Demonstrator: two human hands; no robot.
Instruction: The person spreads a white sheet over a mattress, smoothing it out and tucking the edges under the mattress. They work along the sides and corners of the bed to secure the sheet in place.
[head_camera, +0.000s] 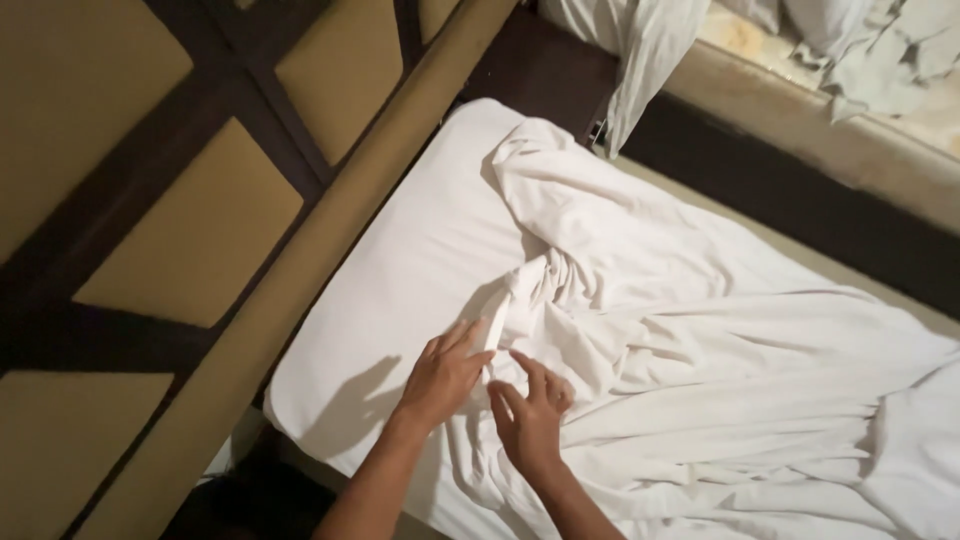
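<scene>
A rumpled white sheet (690, 330) lies bunched across a white mattress (420, 260). My left hand (445, 375) rests on the sheet near a raised fold, fingers together and pinching the cloth. My right hand (530, 415) is right beside it, fingers curled into the same bunch of fabric. Both forearms come in from the bottom edge.
A padded headboard (200, 220) with tan panels and dark strips runs along the left. A dark bed frame edge (800, 200) lies past the mattress. Crumpled pale linen (650, 50) hangs at the top, with more cloth (880, 50) on the floor at the top right.
</scene>
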